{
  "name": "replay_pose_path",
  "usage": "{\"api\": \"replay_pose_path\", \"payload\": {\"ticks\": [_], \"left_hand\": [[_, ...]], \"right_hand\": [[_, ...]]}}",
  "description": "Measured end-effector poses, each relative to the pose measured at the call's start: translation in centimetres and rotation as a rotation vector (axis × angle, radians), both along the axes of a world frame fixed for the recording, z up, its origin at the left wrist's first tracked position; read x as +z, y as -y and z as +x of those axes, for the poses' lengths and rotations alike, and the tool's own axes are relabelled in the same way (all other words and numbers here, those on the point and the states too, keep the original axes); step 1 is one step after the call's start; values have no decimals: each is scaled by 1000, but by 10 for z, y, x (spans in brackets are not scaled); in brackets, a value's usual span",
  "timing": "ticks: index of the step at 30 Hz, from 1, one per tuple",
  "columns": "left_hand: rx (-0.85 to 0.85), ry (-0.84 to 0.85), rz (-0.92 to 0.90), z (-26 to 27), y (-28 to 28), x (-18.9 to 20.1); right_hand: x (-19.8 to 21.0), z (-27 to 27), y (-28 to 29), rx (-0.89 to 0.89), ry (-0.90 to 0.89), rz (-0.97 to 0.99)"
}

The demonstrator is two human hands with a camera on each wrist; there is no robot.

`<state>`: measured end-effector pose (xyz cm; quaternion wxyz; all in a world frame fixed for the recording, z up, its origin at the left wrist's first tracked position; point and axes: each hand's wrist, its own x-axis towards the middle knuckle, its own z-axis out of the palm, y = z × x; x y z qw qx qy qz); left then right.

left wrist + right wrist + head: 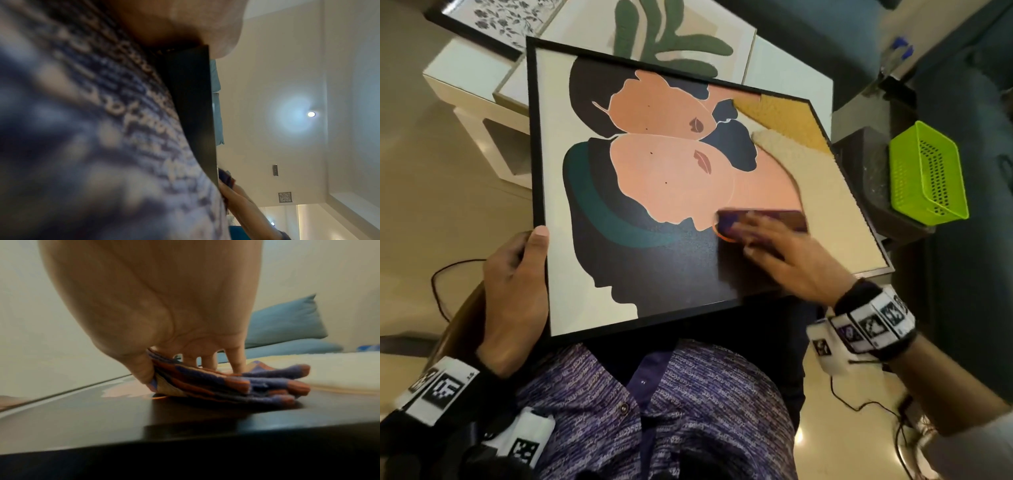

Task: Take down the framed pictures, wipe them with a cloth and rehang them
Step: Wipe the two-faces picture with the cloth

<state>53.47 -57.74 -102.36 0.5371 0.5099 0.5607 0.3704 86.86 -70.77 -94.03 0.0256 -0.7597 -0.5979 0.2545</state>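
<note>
A black-framed picture [654, 178] of two faces lies tilted on my lap; its dark edge [191, 105] also shows in the left wrist view. My left hand [517, 281] grips the frame's left side, thumb on the front and fingers behind. My right hand [784, 257] lies on a folded purple and orange cloth [732, 222] and presses it onto the glass near the lower right. In the right wrist view the fingers [236, 360] come down on top of the cloth [236, 384] and the thumb sits against its side, on the dark glass [185, 426].
Behind the picture, a white low table [472, 78] holds a floral print in a black frame [493, 20] and a green plant print [671, 34]. A green plastic basket [928, 171] stands at the right. Blue cushions [287, 321] lie beyond. Cables trail on the floor.
</note>
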Motion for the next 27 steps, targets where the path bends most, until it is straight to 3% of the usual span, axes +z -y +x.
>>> {"api": "replay_pose_path", "payload": {"ticks": [2, 7, 12, 17, 21, 25, 27], "left_hand": [[-6, 0, 4, 0, 0, 0], [-5, -3, -15, 2, 2, 3], [-2, -23, -14, 0, 1, 1], [3, -33, -40, 1, 2, 6], [1, -28, -44, 0, 1, 6], [10, -8, -61, 0, 2, 7], [11, -3, -59, 0, 1, 6]], "right_hand": [[1, 9, -8, -48, 96, 1], [11, -6, -9, 224, -28, -83], [0, 29, -41, 8, 125, -57], [6, 4, -47, 270, -37, -81], [-1, 40, -79, 61, 119, -63], [-2, 14, -77, 299, -12, -106], [-3, 17, -85, 312, -34, -98]]}}
